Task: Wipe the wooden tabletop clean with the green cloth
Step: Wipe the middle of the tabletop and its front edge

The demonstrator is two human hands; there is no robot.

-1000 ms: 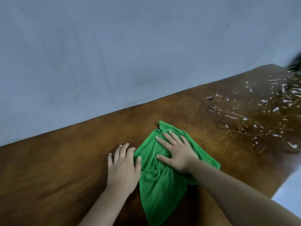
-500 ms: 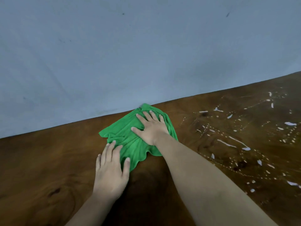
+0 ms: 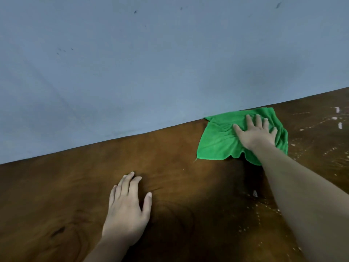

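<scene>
The crumpled green microfibre cloth [image 3: 217,146] is lying at the brown wooden desk's [image 3: 188,186] far edge, against the grey-blue wall [image 3: 151,63]. If it is bunching under the palm, it may be skipping the white splatter [image 3: 338,125] nearby. The right hand [image 3: 255,133] is pressing it, fingers spread flat, arm outstretched. The left hand [image 3: 126,210] is resting released on bare wood.

A plain indoor room is indicated, though the type (home, office or workshop) cannot be determined. A dark, grained wooden tabletop [image 3: 188,186] is set directly against a bare blue-grey painted wall [image 3: 151,63], whose lightly marked surface rises just beyond the right hand [image 3: 255,133] pressed on the green cloth [image 3: 219,142]. Pale flecks [image 3: 338,125] are scattered across the wood to the right of that hand.
</scene>
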